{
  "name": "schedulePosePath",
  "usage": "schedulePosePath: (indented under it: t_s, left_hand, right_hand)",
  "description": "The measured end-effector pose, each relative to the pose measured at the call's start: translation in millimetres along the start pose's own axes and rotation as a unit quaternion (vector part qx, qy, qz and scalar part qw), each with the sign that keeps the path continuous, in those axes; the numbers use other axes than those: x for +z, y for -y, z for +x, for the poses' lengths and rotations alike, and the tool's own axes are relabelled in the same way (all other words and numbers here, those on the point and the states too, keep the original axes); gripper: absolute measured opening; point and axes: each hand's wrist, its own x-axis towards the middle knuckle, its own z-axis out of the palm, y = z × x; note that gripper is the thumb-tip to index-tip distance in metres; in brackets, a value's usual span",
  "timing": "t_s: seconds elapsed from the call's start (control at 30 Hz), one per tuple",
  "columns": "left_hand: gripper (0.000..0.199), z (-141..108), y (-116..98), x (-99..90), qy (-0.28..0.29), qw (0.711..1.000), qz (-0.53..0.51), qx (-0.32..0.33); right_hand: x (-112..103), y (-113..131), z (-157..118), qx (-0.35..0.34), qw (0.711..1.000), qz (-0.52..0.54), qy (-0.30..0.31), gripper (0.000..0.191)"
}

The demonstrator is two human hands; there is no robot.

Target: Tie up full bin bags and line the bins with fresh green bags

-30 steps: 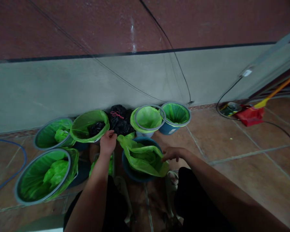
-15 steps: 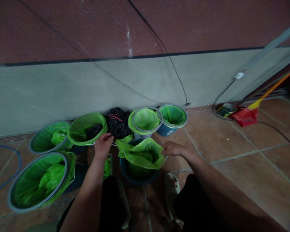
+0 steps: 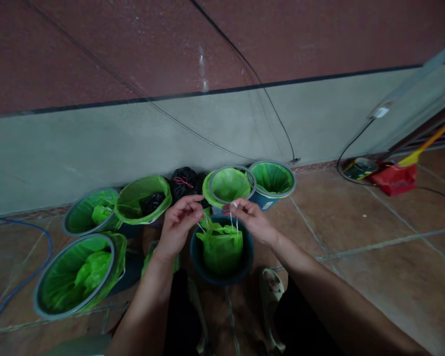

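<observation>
A green garbage bag (image 3: 222,249) sits inside a dark blue bin (image 3: 247,257) between my feet, its top gathered in. White drawstrings (image 3: 234,220) run up from the bag to both hands. My left hand (image 3: 181,222), at the bag's upper left, has its fingertips pinched on the string on that side. On the upper right, my right hand (image 3: 250,217) is closed on the other string, which hangs in a loop below the fingers. Both hands are above the bin's rim. The bag's lower part is hidden inside the bin.
Green-lined bins stand at left (image 3: 74,277) and along the wall, one (image 3: 143,200) holding something black. A tied black garbage bag (image 3: 185,183) leans among them. More lined bins (image 3: 272,178) are at right, beyond them a red dustpan (image 3: 395,178). A blue hose (image 3: 46,247) lies at far left.
My hands have come closer together above the bin. The bag's wide-spread mouth has drawn in and narrowed, and the strings now stretch upward.
</observation>
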Motion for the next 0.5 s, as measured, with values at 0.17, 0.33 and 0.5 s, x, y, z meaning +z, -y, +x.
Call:
schedulePosePath:
  t_s: [0.17, 0.33, 0.5]
  left_hand:
    - [0.038, -1, 5, 16.3, 0.043, 0.999, -0.022, 0.005]
    - [0.038, -2, 6, 26.0, 0.024, 0.998, -0.056, -0.005]
    - [0.04, 3, 17, 22.8, -0.003, 1.0, -0.02, 0.013]
  right_hand:
    - [26, -16, 0, 0.029, 0.999, -0.002, 0.039, 0.025]
    - [43, -36, 1, 0.028, 0.994, -0.098, 0.044, 0.031]
    - [53, -51, 6, 0.018, 0.983, -0.155, 0.091, 0.03]
